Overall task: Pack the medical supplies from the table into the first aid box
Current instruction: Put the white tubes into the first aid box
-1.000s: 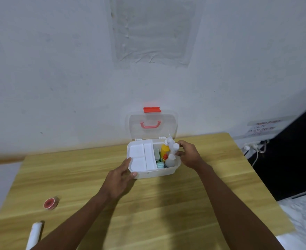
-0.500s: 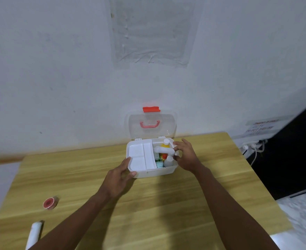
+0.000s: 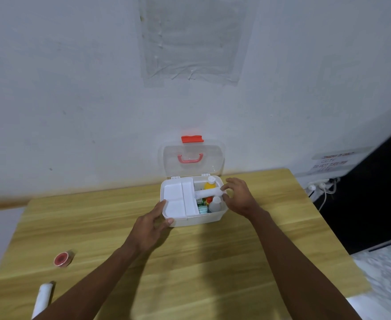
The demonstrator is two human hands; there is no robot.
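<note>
The white first aid box (image 3: 196,220) stands open at the table's far middle, its clear lid (image 3: 193,158) with red handle upright against the wall. A white tray insert fills its left half. The right half holds a yellow bottle (image 3: 210,185), a small white bottle (image 3: 215,204) and green packets. A white roll (image 3: 207,193) lies flat across that half; my right hand (image 3: 238,196) pinches its right end. My left hand (image 3: 151,224) holds the box's front left corner, thumb on the rim.
A small red tape roll (image 3: 61,259) sits at the table's left front. A white bandage roll (image 3: 42,297) lies near the front left edge. Cables and a socket (image 3: 320,187) hang by the wall to the right.
The white roll went from upright to lying flat across the box's right half, lowered by my right hand. My left hand stayed on the box corner.
</note>
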